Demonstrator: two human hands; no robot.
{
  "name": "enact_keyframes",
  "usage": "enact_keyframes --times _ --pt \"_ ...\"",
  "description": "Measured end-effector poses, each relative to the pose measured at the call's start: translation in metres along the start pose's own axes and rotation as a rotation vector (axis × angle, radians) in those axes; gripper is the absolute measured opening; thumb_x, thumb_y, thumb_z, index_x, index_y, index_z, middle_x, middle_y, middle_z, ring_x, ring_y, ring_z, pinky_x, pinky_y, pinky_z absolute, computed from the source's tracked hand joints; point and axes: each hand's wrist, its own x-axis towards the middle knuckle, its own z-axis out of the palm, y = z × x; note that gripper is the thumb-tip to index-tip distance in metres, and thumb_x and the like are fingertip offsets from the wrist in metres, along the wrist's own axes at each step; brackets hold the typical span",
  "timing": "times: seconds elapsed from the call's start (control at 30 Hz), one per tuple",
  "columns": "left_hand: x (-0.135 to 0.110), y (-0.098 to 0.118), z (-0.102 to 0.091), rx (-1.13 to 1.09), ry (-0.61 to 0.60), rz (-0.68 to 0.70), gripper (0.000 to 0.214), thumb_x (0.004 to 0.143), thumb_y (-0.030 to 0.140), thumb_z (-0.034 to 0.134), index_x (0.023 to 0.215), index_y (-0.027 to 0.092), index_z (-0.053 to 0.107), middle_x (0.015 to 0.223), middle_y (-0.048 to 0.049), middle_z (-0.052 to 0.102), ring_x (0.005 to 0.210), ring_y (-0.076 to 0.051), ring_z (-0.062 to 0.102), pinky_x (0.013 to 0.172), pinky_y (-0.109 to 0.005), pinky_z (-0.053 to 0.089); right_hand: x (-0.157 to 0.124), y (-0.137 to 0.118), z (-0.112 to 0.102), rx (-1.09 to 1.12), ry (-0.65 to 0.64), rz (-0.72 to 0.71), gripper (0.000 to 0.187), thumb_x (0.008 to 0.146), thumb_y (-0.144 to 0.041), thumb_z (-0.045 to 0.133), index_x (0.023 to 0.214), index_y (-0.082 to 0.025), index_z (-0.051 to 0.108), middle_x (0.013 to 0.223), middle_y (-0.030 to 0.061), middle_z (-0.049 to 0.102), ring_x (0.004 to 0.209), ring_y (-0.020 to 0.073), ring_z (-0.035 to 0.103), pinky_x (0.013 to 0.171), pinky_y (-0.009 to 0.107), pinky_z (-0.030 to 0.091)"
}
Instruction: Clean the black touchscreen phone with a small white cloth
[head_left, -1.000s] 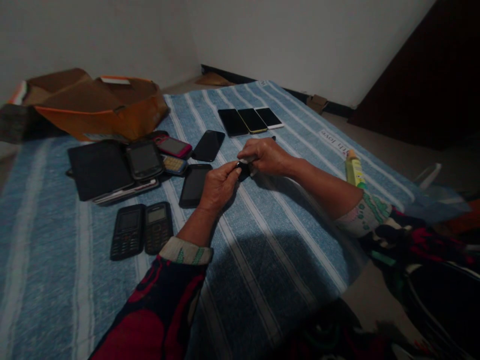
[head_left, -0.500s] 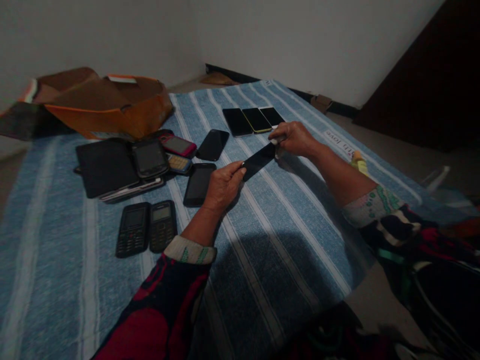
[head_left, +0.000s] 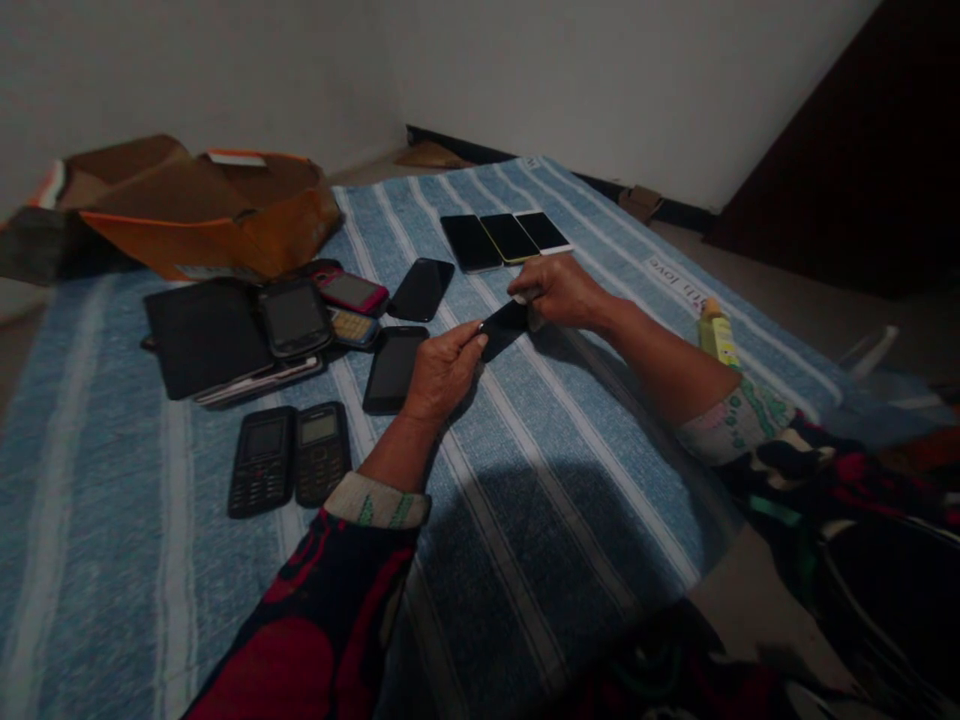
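Blue striped cloth (head_left: 570,440) is spread out flat, and all the things lie on it. Only the head camera shows this, and the room is dim.

Near the middle of the cloth, the left hand (head_left: 442,375) and the right hand (head_left: 559,290) are close together. Each one pinches an end of a thin black flat thing (head_left: 502,328) and holds it just above the cloth. It may be a phone, but it is too dark to be sure.

Just beside the left hand lies a black smartphone (head_left: 394,368). Another black smartphone (head_left: 421,289) lies a little farther off. Three smartphones in a row (head_left: 510,237) sit by the far edge. Towards the left edge are two keypad phones (head_left: 289,470), a dark tablet (head_left: 206,337) with a phone resting on it, and a pink phone (head_left: 351,292). An orange bag (head_left: 217,215) sits at the far left corner. A yellow bottle (head_left: 716,335) stands at the right edge, near the right arm.

I think the black flat thing could slip, because only fingertips hold its ends. If it fell it could knock the smartphone beside the left hand. The right arm could also bump the bottle over, as it is so near.
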Motion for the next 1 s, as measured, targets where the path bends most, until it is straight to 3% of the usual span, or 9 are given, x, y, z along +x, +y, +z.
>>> enact_keyframes --times 0.23,0.57,0.8,1.0 --pt "0.0 -0.001 0.0 -0.004 0.002 0.016 0.031 0.087 0.036 0.05 0.1 0.017 0.072 0.072 0.0006 0.067 0.067 -0.016 0.062 0.066 -0.026 0.048 -0.002 -0.018 0.004 0.042 -0.056 -0.045 0.024 0.066 -0.011 0.052 0.08 -0.019 0.071 0.077 0.0008 0.062 0.076 0.0176 0.055 0.07 0.032 0.039" --pt "0.0 0.0 0.001 0.015 0.012 0.038 0.028 0.086 0.033 0.05 0.092 0.017 0.072 0.069 0.001 0.065 0.065 -0.015 0.06 0.065 -0.025 0.048 -0.003 0.015 -0.011 0.005 0.048 0.148 0.025 0.064 -0.01 0.056 0.082 -0.016 0.072 0.08 0.0019 0.066 0.077 0.017 0.059 0.071 0.029 0.044" --pt "0.001 -0.003 0.001 -0.005 0.025 0.046 0.029 0.086 0.035 0.051 0.095 0.017 0.072 0.071 0.0004 0.066 0.067 -0.016 0.062 0.066 -0.026 0.049 0.0 0.04 -0.014 0.206 0.123 0.305 0.024 0.06 -0.01 0.058 0.08 -0.015 0.071 0.076 0.0021 0.067 0.074 0.0195 0.061 0.076 0.036 0.05" --pt "0.0 -0.003 0.001 -0.017 0.018 0.032 0.03 0.087 0.037 0.051 0.094 0.016 0.072 0.067 0.001 0.065 0.064 -0.016 0.061 0.063 -0.026 0.049 0.002 0.041 -0.009 0.336 0.145 0.382 0.022 0.06 -0.012 0.057 0.078 -0.015 0.07 0.068 0.0017 0.065 0.069 0.0192 0.06 0.074 0.04 0.053"
